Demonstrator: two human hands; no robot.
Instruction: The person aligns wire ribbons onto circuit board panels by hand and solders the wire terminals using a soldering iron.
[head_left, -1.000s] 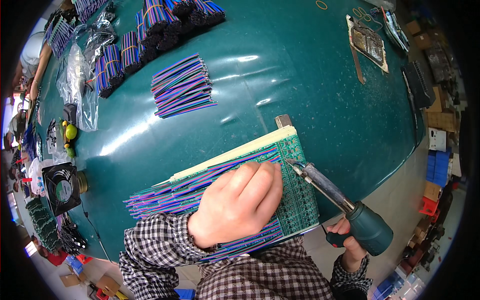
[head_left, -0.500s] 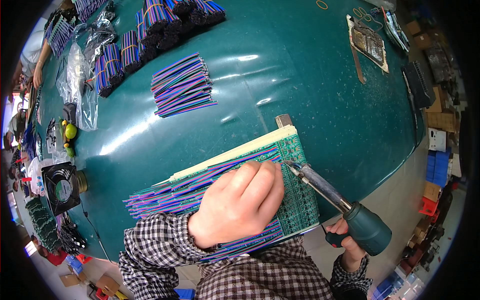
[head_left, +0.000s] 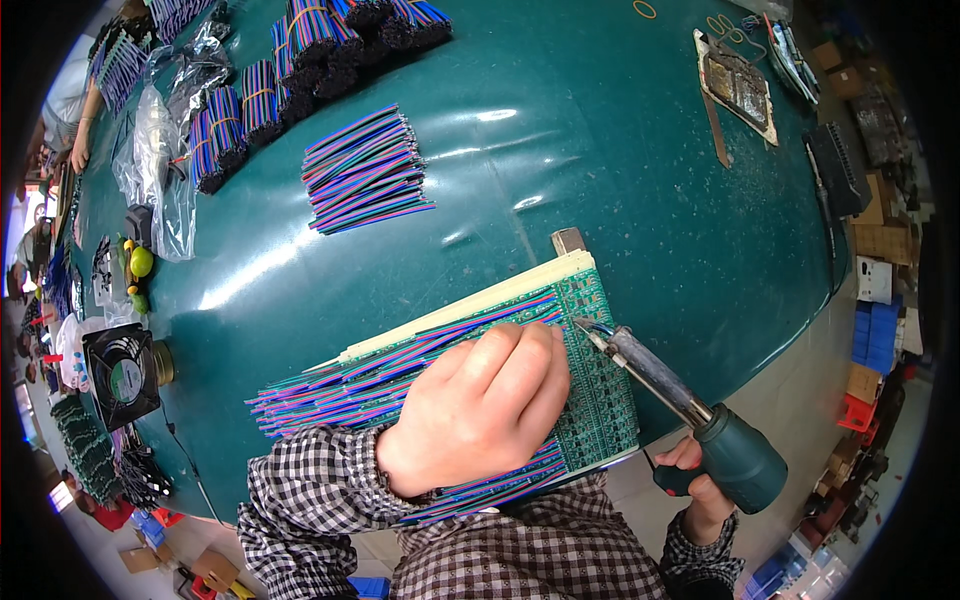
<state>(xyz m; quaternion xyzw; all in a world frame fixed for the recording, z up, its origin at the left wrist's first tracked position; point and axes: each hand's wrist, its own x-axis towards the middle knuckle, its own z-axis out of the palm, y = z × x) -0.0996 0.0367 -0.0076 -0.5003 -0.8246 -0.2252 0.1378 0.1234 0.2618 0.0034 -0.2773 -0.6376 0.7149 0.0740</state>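
So the circuit board [head_left: 600,400] sits on the near side of the green table [head_left: 640,210], right in front of the person, and it looks like this is partway along. Striped wires [head_left: 330,395] already run across its left part, at both the far and near ends, but the middle stretch is under the left hand [head_left: 485,405], so no clue there. I can't tell which ones are actually joined on, either.

Left fingers are bunched together at the wire ends; tips are hidden, so can't say if they're pinching one. The right hand [head_left: 706,495] has its fingers wrapped round the soldering iron [head_left: 740,455], tip right beside the left fingers. Touching or just above? Can't tell.

As for what's left, my guess is plenty: there's a loose wire pile [head_left: 365,170] beyond the board, plus banded bundles [head_left: 258,103] further back.
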